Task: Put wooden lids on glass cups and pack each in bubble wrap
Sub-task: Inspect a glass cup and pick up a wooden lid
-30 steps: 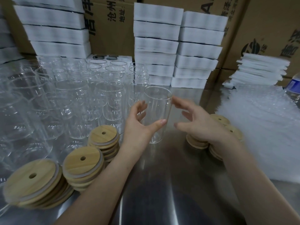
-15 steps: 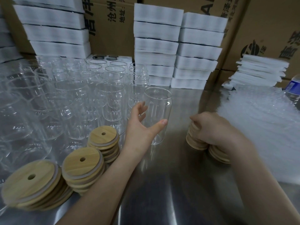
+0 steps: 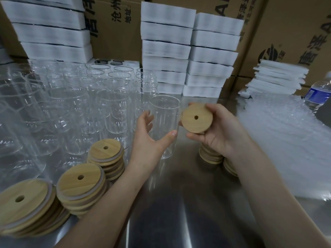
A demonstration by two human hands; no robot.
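An upright clear glass cup (image 3: pixel 165 120) stands on the steel table, and my left hand (image 3: pixel 150 140) holds it with thumb in front and fingers behind. Just right of the cup's rim, my right hand (image 3: pixel 216 133) grips a round wooden lid (image 3: pixel 196 117) with a small centre hole, its top face turned toward me. The lid is beside the cup, apart from the rim. Stacks of the same lids sit at lower left (image 3: pixel 78 187) and under my right wrist (image 3: pixel 212 156). Bubble wrap (image 3: pixel 286 140) lies in a pile at the right.
Many empty glass cups (image 3: pixel 71 108) crowd the table's left half. White foam blocks (image 3: pixel 188 51) and cardboard boxes (image 3: pixel 295 33) line the back. A water bottle (image 3: pixel 318 92) stands at the far right. Bare steel table (image 3: pixel 179 212) lies between my forearms.
My right hand dropped onto the lid stack at the right, took one wooden lid, and lifted it up beside the cup's rim. My left hand kept its hold on the cup.
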